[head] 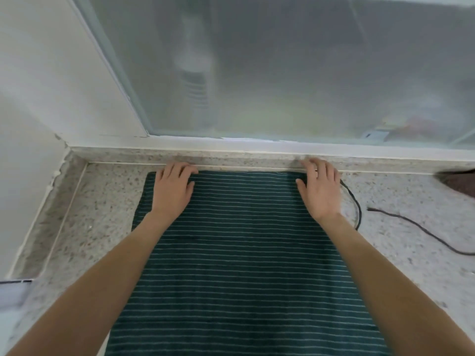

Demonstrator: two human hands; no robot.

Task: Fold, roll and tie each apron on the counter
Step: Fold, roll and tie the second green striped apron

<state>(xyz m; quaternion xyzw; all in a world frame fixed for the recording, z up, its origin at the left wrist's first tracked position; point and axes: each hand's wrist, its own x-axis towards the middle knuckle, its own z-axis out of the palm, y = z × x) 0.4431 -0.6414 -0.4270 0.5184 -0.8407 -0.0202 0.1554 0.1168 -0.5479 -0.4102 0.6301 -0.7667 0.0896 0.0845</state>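
The dark green cotton apron with thin white horizontal stripes [244, 253] lies flat on the speckled pale granite counter [102, 201]; its long axis runs straight away from the person, from the bottom edge of the view to the low stone lip under the frosted glass window [282, 73]; its far short edge sits just beside that lip, and the stripes run crosswise, parallel to it.

Both hands are at that far end, one on each far corner; the left hand [172, 188] rests palm down on the left corner with fingers spread and straight, the fingertips reaching the far hem; the right hand [320, 188] lies on the right corner in the same way, fingers stretched flat toward the lip, though whether the fingertips hook under the hem is hard to tell from this angle; neither hand pinches cloth as far as the view shows.

So the bulk of the apron lies back from the hands, toward the person's body and between the forearms; any fold or roll started here would, in my judgement, travel along the long axis toward the person; the hands are equally near the hem, so neither leads.

A thin black apron cord [356, 201] loops out from the right corner just beside the right hand; a second dark cord [421, 232] trails across the counter further right, apart from the cloth; the right hand is the nearer one to both; a brown cloth [460, 183] shows at the right edge.
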